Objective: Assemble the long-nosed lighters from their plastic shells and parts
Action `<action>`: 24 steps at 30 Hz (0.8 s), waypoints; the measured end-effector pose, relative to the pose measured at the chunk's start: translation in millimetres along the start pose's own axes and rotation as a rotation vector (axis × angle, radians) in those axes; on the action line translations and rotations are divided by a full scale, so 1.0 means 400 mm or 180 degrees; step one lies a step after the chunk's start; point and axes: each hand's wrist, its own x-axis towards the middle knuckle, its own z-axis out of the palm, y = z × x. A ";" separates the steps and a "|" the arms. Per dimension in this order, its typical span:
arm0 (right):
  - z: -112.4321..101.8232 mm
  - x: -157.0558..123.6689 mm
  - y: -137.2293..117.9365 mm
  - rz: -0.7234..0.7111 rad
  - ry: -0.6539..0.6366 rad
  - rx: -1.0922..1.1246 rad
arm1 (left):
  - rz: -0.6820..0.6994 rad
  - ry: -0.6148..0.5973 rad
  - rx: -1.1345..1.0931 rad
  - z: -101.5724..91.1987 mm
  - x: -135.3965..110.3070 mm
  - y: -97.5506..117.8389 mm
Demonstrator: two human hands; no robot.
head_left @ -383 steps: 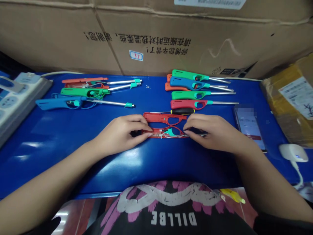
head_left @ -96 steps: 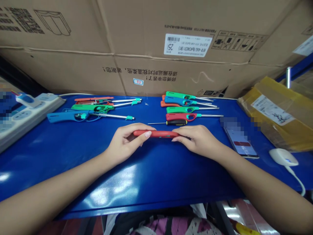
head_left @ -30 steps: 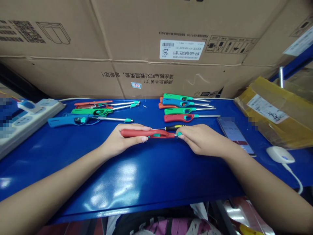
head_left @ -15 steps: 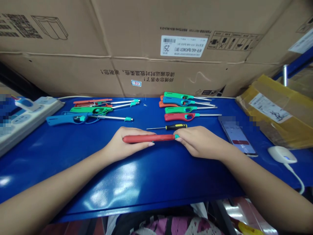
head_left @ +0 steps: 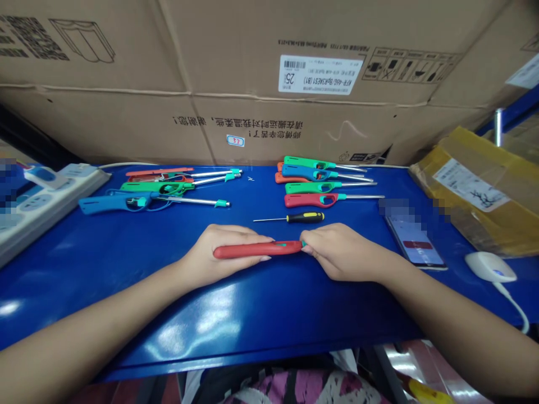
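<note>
A red long-nosed lighter with a teal trigger lies edge-up between my hands, just above the blue table. My left hand is closed round its handle end. My right hand is closed round its front end and hides the metal tube. A black and yellow screwdriver lies just behind the lighter, apart from both hands.
Several closed lighters lie in a stack behind the screwdriver. Several open lighters lie at the back left. A power strip sits far left, a phone and a white mouse at the right. Cardboard boxes wall the back.
The red lighter went from two open halves to one closed body held in both hands. Over the last second it has rolled a little and come slightly nearer to me.
</note>
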 end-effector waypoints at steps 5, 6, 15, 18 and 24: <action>0.003 0.004 0.001 0.0078 -0.0028 0.0096 | -0.0257 0.0058 -0.0005 -0.005 0.007 0.000; 0.003 0.004 0.002 0.0134 -0.0005 0.0109 | -0.0339 0.0079 0.0001 -0.007 0.009 0.001; 0.002 0.002 0.011 0.0329 0.0318 -0.0158 | -0.1093 0.0265 -0.0660 -0.010 0.022 0.013; 0.015 0.005 0.010 0.0288 0.0569 -0.0246 | -0.1177 0.0240 -0.0841 -0.010 0.022 0.013; 0.025 0.003 -0.001 0.0121 0.0736 -0.0600 | -0.1220 0.0165 -0.1008 -0.003 0.014 0.017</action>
